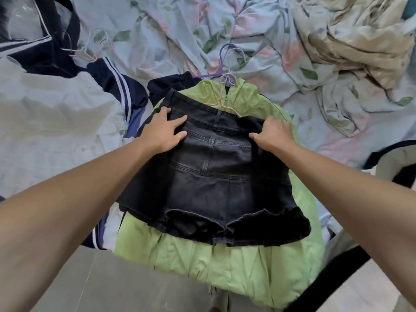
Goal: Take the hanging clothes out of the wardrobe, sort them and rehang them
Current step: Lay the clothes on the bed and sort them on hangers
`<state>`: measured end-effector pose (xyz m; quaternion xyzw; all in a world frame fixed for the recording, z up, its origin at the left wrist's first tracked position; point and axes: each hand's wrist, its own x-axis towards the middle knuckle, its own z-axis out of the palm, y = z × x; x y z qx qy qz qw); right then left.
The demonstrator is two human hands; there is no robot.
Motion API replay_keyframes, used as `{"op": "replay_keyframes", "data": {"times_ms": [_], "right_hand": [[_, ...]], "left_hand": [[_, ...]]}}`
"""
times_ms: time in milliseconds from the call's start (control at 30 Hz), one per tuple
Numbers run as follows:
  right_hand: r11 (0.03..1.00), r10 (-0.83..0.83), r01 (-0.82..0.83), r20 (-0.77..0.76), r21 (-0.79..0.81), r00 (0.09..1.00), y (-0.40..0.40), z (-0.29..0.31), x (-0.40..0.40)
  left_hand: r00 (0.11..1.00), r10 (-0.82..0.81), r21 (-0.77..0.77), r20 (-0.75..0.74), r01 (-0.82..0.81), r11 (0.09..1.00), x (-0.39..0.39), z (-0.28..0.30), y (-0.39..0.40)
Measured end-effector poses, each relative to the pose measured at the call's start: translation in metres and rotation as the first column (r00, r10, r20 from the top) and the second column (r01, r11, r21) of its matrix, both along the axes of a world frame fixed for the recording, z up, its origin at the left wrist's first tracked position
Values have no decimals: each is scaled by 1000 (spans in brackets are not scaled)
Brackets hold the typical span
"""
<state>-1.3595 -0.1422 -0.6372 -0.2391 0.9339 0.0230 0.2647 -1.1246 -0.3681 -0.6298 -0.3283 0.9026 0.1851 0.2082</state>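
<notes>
while the black denim skirt point(213, 167) lies on the green jacket point(225, 262) on the bed point(180, 30), left hand point(165, 129) presses flat; right hand point(273, 134) seemingly pinches its waistband. sorting; next, a hanger.

- A floral bedsheet point(171, 30), pale blue with pink blooms and green leaves, lies rumpled across the far side.
- A crumpled beige quilt point(360, 55) is heaped at far right.
- Grey floor point(94, 284) runs along the near edge.
</notes>
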Motion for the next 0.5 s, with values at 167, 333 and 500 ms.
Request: {"op": "replay_keyframes", "data": {"times_ms": [167, 333, 500], "right_hand": [[996, -6, 2, 53, 86, 999, -2, 8, 12], [992, 7, -9, -16, -128, 1000, 10, 12, 24], [966, 14, -44, -116, -256, 993, 25, 24, 38]], "left_hand": [[999, -29, 26, 30, 28, 999, 10, -9, 5], [1000, -14, 39, 7, 14, 999, 20, -17, 10], [996, 45, 10, -75, -44, 999, 31, -12, 26]]}}
